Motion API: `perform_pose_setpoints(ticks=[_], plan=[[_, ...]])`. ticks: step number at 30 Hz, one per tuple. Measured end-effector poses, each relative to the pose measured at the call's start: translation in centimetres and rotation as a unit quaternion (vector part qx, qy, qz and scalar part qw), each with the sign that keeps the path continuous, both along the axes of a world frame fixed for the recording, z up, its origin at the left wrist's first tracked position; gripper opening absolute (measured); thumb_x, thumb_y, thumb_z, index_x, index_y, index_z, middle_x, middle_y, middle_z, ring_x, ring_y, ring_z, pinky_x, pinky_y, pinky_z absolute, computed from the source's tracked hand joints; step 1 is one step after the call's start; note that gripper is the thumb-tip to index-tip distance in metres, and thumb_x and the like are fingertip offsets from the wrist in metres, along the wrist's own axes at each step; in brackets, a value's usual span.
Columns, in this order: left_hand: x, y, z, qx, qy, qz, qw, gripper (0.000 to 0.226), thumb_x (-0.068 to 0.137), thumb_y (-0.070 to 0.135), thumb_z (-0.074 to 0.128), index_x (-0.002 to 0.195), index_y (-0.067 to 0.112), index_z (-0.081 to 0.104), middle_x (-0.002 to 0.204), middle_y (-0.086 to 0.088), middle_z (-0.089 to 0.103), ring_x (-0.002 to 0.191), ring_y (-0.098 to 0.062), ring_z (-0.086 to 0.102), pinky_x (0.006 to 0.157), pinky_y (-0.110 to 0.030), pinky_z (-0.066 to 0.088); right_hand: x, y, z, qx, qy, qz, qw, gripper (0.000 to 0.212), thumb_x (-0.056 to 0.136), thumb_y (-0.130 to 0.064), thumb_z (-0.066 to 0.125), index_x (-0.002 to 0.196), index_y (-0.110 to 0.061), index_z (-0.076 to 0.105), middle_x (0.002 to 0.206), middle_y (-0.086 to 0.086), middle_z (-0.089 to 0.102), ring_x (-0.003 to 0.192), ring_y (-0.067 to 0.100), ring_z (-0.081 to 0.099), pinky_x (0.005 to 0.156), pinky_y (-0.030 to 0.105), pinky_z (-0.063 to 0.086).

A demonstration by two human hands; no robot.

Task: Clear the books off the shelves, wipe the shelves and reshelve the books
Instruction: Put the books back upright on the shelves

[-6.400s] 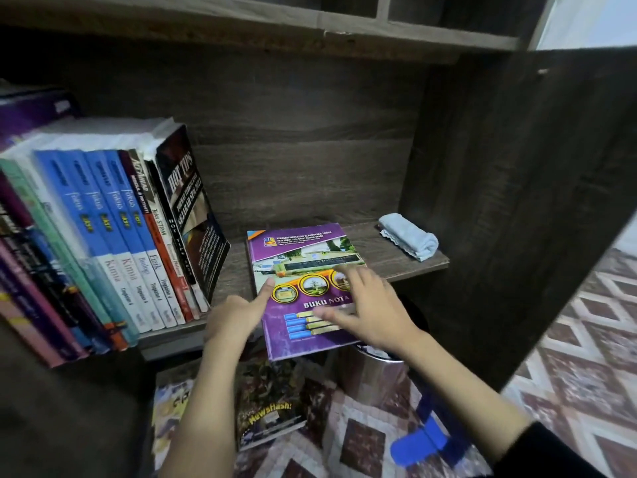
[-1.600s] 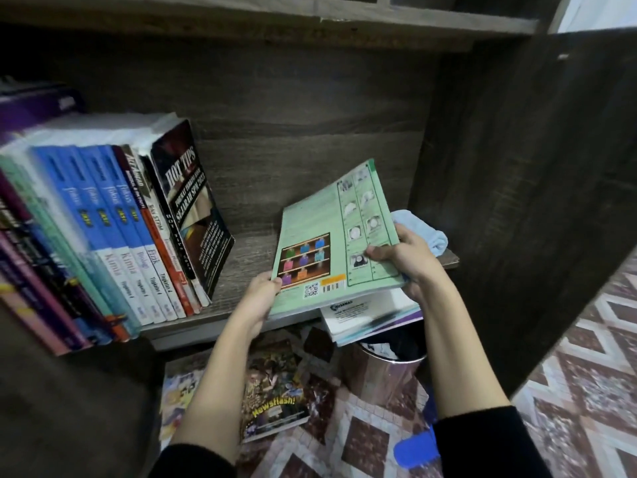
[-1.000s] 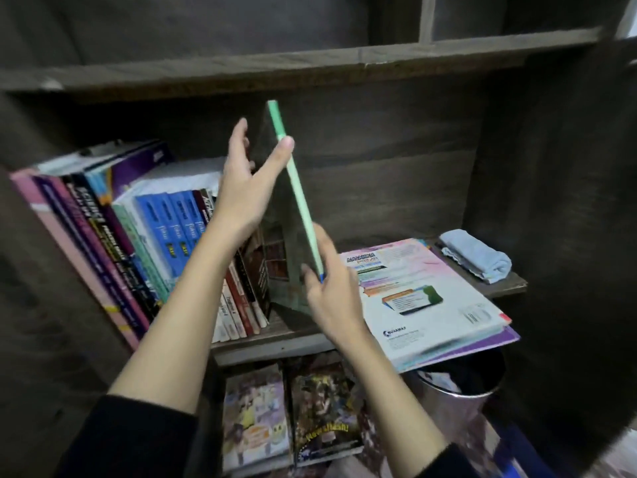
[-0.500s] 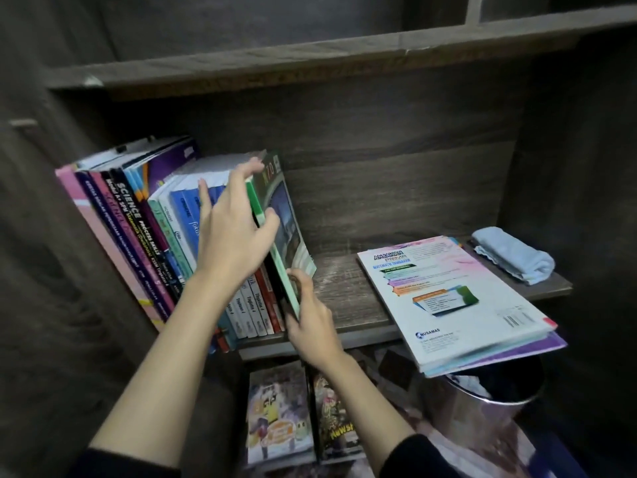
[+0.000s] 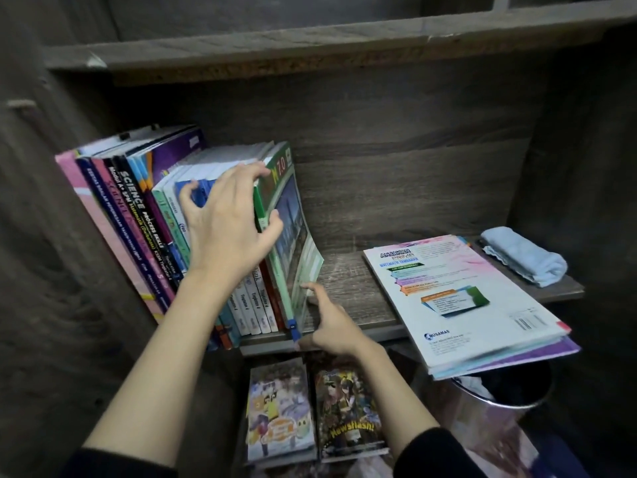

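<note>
A green workbook (image 5: 293, 232) stands leaning at the right end of a row of upright books (image 5: 138, 215) on the dark wooden shelf (image 5: 348, 291). My left hand (image 5: 227, 215) holds the green book near its top, thumb on the cover and fingers curled over the spine and the neighbouring books. My right hand (image 5: 331, 322) rests at the book's bottom corner, fingertips touching the lower cover. A flat stack of workbooks (image 5: 468, 298) lies on the right of the shelf and overhangs its front edge.
A folded light-blue cloth (image 5: 524, 257) lies at the shelf's far right. Below the shelf, two comic books (image 5: 313, 408) stand side by side, and a metal bin (image 5: 499, 405) sits under the overhanging stack. Another shelf board (image 5: 310, 39) runs above.
The green book has settled further against the row of upright books. My left hand shifted down its top edge, and my right hand stayed at its bottom corner.
</note>
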State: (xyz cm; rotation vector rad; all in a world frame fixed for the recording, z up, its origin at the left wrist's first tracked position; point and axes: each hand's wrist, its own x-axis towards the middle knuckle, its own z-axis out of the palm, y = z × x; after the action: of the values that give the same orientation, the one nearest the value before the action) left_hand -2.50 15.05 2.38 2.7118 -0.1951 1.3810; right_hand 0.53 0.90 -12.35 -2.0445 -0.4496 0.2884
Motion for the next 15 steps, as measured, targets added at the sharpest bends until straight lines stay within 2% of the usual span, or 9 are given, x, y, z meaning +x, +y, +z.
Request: perform_pose_setpoints(ticks=[4,6,8,11,15], plan=[[0.4,0.2,0.4,0.010,0.017,0.018,1.000,0.057,0.079,0.050,0.063,0.127,0.023,0.048,0.131,0.005,0.053,0.122,-0.018,0.045,0.099,-0.049,0.023,0.2,0.1,-0.4,0.025,0.024,-0.018,0.999,0.094,0.075,-0.003,0.076,0.147,-0.035,0.024,0.145,0.012,0.040,0.133,0.028,0.038,0.109,0.039,0.033],[0.1,0.5,1.0,0.034,0.059,0.020,0.998,0.074,0.072,0.065,0.063,0.133,0.027,0.043,0.136,0.006,0.048,0.124,-0.019,0.040,0.097,-0.049,0.022,0.2,0.2,-0.6,0.015,0.021,-0.020,0.999,0.095,0.077,-0.005,0.075,0.148,-0.038,0.021,0.148,0.010,0.036,0.136,0.028,0.035,0.112,0.039,0.030],[-0.2,0.8,1.6,0.053,0.109,0.020,0.992,0.092,0.062,0.071,0.065,0.139,0.033,0.034,0.143,0.008,0.040,0.128,-0.018,0.034,0.097,-0.046,0.020,0.3,0.5,-0.8,0.003,0.009,-0.022,1.000,0.095,0.079,-0.008,0.074,0.150,-0.038,0.017,0.152,0.007,0.033,0.139,0.028,0.030,0.115,0.041,0.027],[-0.4,0.8,2.3,0.053,0.137,0.017,0.989,0.102,0.056,0.066,0.072,0.143,0.035,0.028,0.148,0.011,0.034,0.130,-0.016,0.029,0.096,-0.041,0.020,0.2,0.7,-1.0,-0.007,0.004,-0.022,1.000,0.095,0.082,-0.010,0.071,0.151,-0.038,0.011,0.155,0.005,0.027,0.142,0.027,0.025,0.116,0.045,0.025],[-0.7,0.4,1.9,0.019,0.133,0.018,0.991,0.111,0.057,0.058,0.078,0.147,0.034,0.018,0.149,0.008,0.032,0.133,-0.014,0.026,0.096,-0.039,0.019,-0.2,1.2,-1.0,-0.039,-0.002,-0.017,0.999,0.099,0.084,-0.012,0.069,0.151,-0.039,0.002,0.158,0.003,0.018,0.146,0.025,0.015,0.117,0.050,0.022]])
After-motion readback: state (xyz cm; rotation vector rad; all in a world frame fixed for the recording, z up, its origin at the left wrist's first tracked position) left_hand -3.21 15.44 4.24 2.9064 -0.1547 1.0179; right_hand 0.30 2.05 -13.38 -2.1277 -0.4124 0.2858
